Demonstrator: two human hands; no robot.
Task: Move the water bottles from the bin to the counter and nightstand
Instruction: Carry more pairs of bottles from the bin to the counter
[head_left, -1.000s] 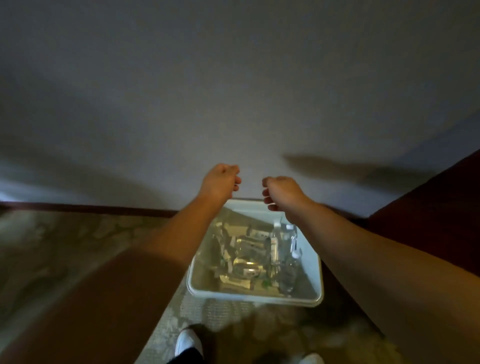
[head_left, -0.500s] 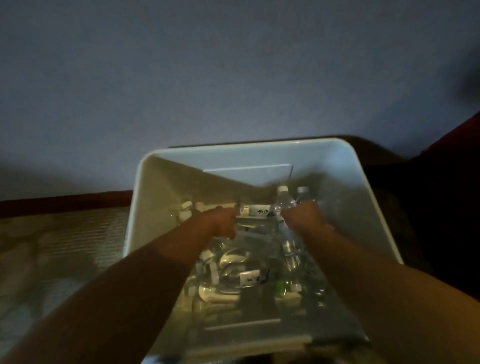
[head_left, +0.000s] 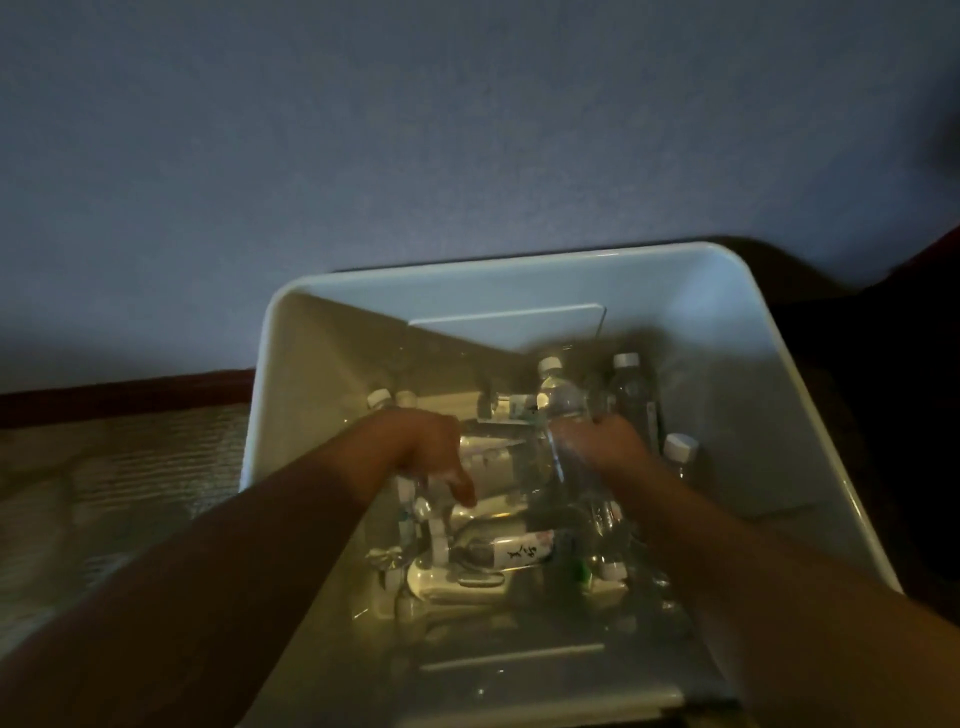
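A white plastic bin sits on the floor against the wall and holds several clear water bottles with white caps. Some stand upright at the right; others lie flat, one with a labelled side. Both my hands are inside the bin. My right hand is wrapped around a tilted water bottle whose cap points up and away. My left hand reaches down onto the lying bottles with its fingers apart and nothing clearly in its grip. The view is dim and blurred.
A plain grey-blue wall rises behind the bin, with a dark baseboard at its foot. Patterned carpet lies to the left. A dark red piece of furniture stands close on the right.
My head and both hands have dropped from above the bin down into it. The right hand has closed around a bottle, and the left hand has sunk lower among the bottles.
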